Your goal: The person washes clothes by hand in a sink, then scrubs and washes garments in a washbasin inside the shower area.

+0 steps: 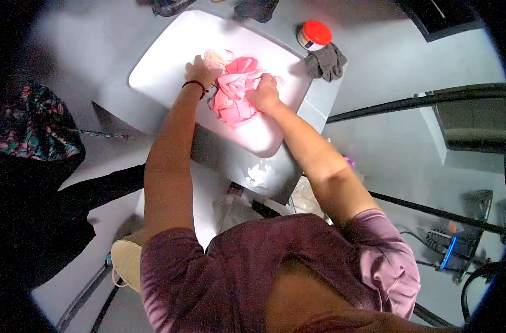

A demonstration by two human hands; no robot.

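A crumpled pink garment [235,94], paler cream at its far left end, lies bunched in the white sink basin [167,58]. My left hand [202,72], with a dark beaded bracelet at the wrist, has its fingers closed on the pale end of the garment. On the other side, my right hand [266,95] grips the pink fabric, its fingers partly hidden in the folds. The cloth is bunched between the two hands. What kind of garment it is cannot be made out.
A tub with a red lid [317,33] and a dark grey cloth [326,61] rest on the grey counter [314,111] at the basin's right. Another dark cloth [257,9] lies at the back edge. Dark and patterned clothes [39,122] hang at left.
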